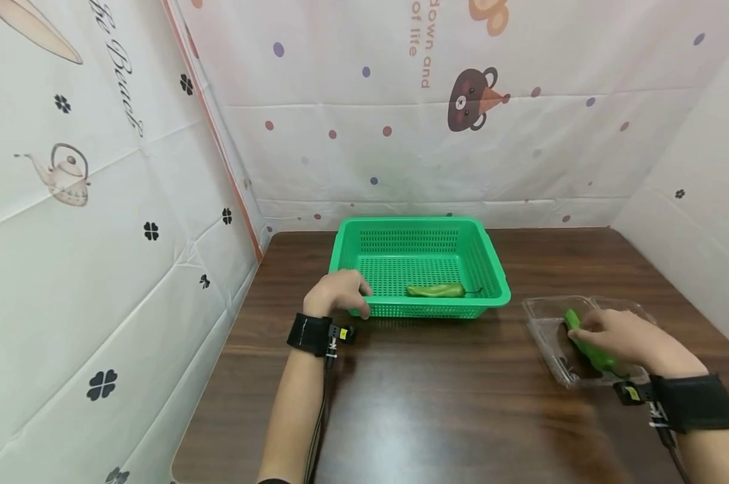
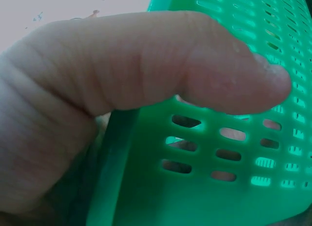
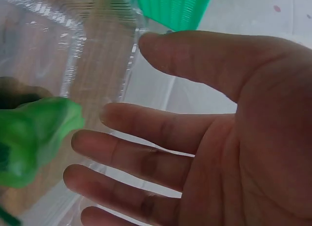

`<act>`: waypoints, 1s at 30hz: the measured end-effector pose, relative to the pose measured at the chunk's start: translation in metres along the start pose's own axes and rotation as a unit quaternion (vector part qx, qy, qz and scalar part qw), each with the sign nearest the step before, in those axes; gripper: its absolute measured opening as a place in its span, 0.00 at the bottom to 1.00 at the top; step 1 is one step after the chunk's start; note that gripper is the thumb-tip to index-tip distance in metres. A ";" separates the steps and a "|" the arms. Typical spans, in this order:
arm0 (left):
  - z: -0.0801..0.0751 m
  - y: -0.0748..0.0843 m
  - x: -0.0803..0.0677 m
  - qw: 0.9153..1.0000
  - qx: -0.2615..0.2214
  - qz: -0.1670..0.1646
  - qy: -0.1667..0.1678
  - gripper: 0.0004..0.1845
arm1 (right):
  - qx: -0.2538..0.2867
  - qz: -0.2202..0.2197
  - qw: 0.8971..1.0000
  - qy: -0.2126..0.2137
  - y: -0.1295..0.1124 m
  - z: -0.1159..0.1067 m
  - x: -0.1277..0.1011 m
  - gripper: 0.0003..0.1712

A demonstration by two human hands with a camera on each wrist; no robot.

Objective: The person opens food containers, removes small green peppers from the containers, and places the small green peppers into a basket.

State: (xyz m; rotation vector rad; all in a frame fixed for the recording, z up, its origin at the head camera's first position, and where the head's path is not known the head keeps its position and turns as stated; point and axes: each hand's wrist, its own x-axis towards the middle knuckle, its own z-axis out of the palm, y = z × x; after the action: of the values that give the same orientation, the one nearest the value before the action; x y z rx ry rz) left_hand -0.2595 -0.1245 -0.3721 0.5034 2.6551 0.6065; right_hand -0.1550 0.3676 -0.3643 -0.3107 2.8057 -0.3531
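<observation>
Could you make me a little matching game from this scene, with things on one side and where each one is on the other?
Things:
1. green basket
2. pepper that is darker and olive
3. bright green pepper
4. left hand

Places:
A. in the clear plastic tray, under the right hand
B. on the near left corner of the basket
C. lying inside the basket
D. at the back middle of the wooden table

Pairs: 1-D, 2-C, 3-A, 4-B

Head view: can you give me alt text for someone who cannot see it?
A left hand grips a green basket holding one green pepper. The right hand reaches over another green pepper in a clear plastic tray on a dark wooden table.
</observation>
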 end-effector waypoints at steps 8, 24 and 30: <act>0.001 0.001 0.000 1.000 0.000 -0.002 0.000 0.26 | 0.003 0.017 1.000 0.002 0.002 0.015 -0.002 0.29; -0.001 0.002 -0.001 1.000 0.003 0.000 0.001 0.26 | -0.014 0.040 0.998 0.054 0.010 0.031 -0.002 0.30; 0.000 0.001 -0.001 1.000 0.004 -0.002 0.000 0.25 | -0.026 0.031 0.995 0.088 0.008 0.035 -0.002 0.23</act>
State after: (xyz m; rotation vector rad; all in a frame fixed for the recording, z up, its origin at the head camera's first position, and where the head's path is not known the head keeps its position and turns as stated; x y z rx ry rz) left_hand -0.2588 -0.1239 -0.3709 0.4991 2.6589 0.5950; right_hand -0.1433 0.3686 -0.3987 -0.2112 2.9935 -0.3087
